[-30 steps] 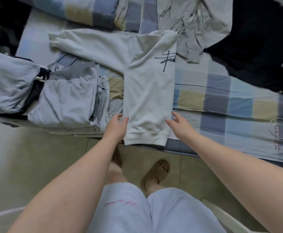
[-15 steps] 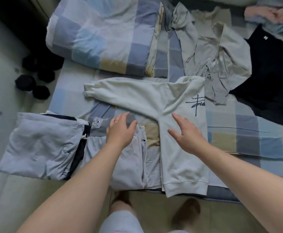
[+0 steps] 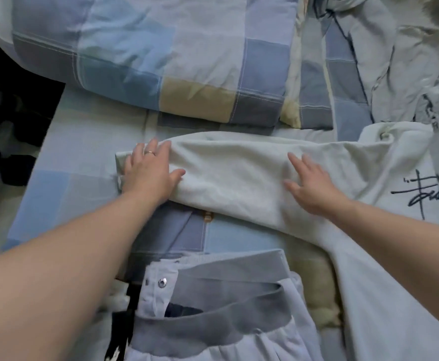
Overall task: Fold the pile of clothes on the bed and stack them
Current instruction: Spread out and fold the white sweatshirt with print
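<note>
A white sweatshirt (image 3: 239,175) with a dark script print lies flat on the bed, one sleeve stretched out to the left. My left hand (image 3: 148,173) rests flat on the sleeve's cuff end, fingers straight, a ring on one finger. My right hand (image 3: 309,186) presses flat on the sleeve nearer the shoulder, fingers spread. Folded light grey shorts (image 3: 213,308) with a grey waistband and a snap button lie in front of the sweatshirt, close to me.
A checked blue, grey and yellow duvet (image 3: 161,56) is bunched at the back. Crumpled grey clothes (image 3: 395,61) lie at the back right. The checked bed sheet (image 3: 70,183) runs out to the left, where dark objects (image 3: 7,142) sit beside the bed.
The camera has moved in close over the bed. Both hands have moved away from the sweatshirt's body up onto its left sleeve, the left hand reaching the cuff.
</note>
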Motion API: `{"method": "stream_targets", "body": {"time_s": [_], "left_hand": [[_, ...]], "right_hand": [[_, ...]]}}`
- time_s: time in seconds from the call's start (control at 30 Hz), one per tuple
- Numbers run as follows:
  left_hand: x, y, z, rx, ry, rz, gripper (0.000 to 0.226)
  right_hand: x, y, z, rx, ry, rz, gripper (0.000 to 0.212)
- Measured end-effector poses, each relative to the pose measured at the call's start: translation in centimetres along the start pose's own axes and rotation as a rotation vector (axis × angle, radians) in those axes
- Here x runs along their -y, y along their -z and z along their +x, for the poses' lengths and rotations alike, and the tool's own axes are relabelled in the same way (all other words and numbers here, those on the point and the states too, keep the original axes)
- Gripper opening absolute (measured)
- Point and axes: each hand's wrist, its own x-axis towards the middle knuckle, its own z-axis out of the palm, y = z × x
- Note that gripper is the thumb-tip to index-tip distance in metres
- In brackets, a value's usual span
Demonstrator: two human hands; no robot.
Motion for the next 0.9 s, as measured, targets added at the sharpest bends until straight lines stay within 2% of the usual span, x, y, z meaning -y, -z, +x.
{"method": "stream_targets", "body": {"time_s": [0.1, 0.23, 0.3, 0.4, 0.47, 0.53, 0.63, 0.77, 0.83, 0.9], "left_hand": [[1.2, -1.4, 3.6, 0.010, 0.023, -0.022, 0.074], [1.3, -3.5, 6.2, -0.056, 0.073, -0.020, 0.046], [1.3, -3.2, 6.5, -0.043, 0.072, -0.016, 0.039], [1.7, -1.5, 6.8, -0.116, 0.024, -0.024, 0.038], [2.5, -0.5, 7.0, -0.176, 0.009, 0.015, 0.040], [3.6, -0.3, 7.3, -0.175, 0.075, 0.048, 0.044], [4.8, -0.9, 7.5, -0.128, 0.184, 0.031, 0.054], [5.9, -0.4, 6.7, -0.107, 0.273, -0.046, 0.073], [6.9, 0.2, 5.9, 0.017, 0.291, -0.200, 0.072], [7.5, 1.0, 5.2, 0.126, 0.276, -0.425, 0.055]], "right_hand": [[0.8, -0.5, 5.7, -0.036, -0.052, -0.033, 0.067], [0.9, -1.7, 9.0, -0.109, -0.067, -0.097, 0.062], [1.0, -0.6, 9.0, -0.181, -0.095, -0.033, 0.048], [2.5, 1.3, 8.8, -0.333, -0.045, -0.008, 0.022], [4.4, 1.4, 8.5, -0.432, -0.001, 0.051, 0.018], [5.5, 0.2, 8.3, -0.463, 0.043, 0.129, 0.017], [5.6, -2.7, 7.8, -0.405, 0.122, 0.124, 0.031], [5.1, -3.9, 7.8, -0.326, 0.090, 0.082, 0.046], [4.8, -2.5, 7.9, -0.164, 0.081, 0.088, 0.053], [5.1, 0.1, 7.5, 0.022, 0.068, 0.124, 0.060]]}}
